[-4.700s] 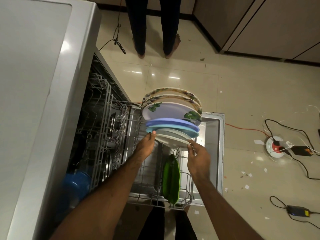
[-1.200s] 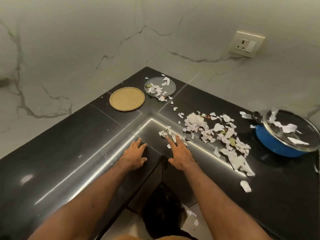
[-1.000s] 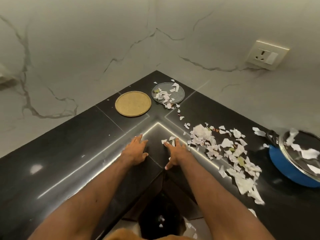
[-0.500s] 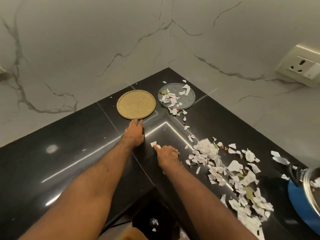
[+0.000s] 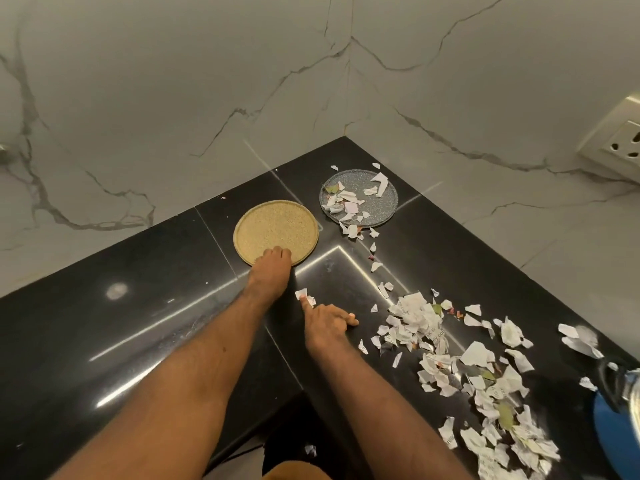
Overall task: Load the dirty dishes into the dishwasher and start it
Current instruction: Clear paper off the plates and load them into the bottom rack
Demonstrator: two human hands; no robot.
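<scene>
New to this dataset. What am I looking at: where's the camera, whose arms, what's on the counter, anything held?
There is no machine here. A person works bare-handed, and the single picture comes from a camera worn on their head, looking down over both arms. The left hand has its fingertips on the near edge of a gold plate, which lies flat. The right hand rests on the black counter with one finger on a paper scrap; it seems to hold nothing. Beyond lies a littered grey plate, and torn paper is strewn to the right. A blue pot shows at the right edge, with a wall socket above it.
</scene>
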